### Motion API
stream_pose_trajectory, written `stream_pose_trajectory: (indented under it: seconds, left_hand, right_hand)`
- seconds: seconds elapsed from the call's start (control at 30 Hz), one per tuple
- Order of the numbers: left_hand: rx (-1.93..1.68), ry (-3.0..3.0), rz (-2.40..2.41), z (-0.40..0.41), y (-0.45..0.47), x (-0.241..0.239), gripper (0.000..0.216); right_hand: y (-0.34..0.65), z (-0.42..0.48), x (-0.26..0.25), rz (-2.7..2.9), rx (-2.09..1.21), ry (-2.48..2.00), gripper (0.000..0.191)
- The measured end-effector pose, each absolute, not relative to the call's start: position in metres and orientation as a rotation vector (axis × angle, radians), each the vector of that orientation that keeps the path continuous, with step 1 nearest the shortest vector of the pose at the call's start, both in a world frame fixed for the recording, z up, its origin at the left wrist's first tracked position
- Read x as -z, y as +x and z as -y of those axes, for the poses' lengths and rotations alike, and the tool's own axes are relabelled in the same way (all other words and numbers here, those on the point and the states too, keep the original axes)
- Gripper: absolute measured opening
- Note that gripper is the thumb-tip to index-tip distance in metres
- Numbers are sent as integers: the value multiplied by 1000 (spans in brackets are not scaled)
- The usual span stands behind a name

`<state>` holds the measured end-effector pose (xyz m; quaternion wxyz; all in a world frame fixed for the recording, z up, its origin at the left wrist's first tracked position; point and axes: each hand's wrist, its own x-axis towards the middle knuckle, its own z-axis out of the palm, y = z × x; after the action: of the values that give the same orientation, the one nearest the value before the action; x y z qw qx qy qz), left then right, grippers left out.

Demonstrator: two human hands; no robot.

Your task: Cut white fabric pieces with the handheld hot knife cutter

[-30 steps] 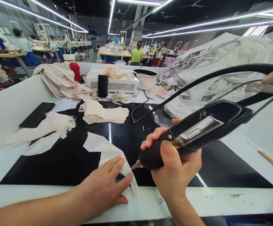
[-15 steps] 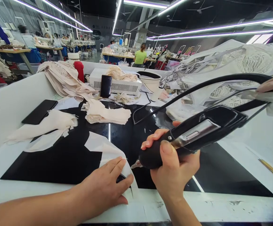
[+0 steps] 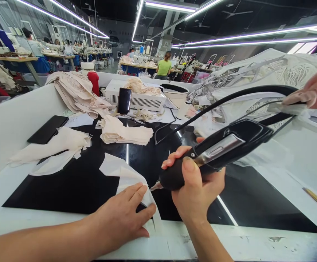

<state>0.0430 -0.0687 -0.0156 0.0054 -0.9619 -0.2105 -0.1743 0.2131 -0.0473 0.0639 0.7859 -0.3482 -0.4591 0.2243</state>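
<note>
Left hand point(image 3: 124, 211): grip flat and spread, pressing white fabric point(image 3: 125, 175)
White fabric: front-centre of black mat point(image 3: 73, 191), overhanging its front edge
Right hand point(image 3: 198, 193): grip closed around black tool point(image 3: 202, 163), tip just beside fabric's edge
Fabric stack point(image 3: 125, 134): rear of mat

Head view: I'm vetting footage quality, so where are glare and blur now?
In the head view, white streaks, probably reflected tube lights, cross the black mat; in that head view, the right hand and black tool look fairly sharp; there too, the lower right corner is dark and indistinct.
</note>
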Motion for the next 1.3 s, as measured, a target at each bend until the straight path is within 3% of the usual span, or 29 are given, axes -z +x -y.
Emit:
stream_pose_trajectory:
  seconds: [0.17,0.4,0.67,0.93,1.0,1.13,1.3]
  left_hand:
    - [542,-3011,663,69,44,15,68]
    - [513,-2981,658,69,42,17,68]
    - [783,-2990,602,46,14,29,37]
    - [439,-3147,795,19,-10,9,75]
    - [286,-3125,916,24,0,-8,66]
    - [91,-3175,1104,39,27,-36,21]
    - [77,-3157,1077,48,35,-42,12]
  right_hand:
    - [212,41,-63,987,-497,-733,39]
    - [209,39,-59,972,-526,-745,22]
    - [204,39,-63,969,-595,-784,26]
    - [222,49,-69,928,-550,-800,26]
    - [227,54,-71,935,-544,-795,25]
    - [231,65,-74,964,-528,-778,27]
    - [228,77,-74,964,-558,-761,37]
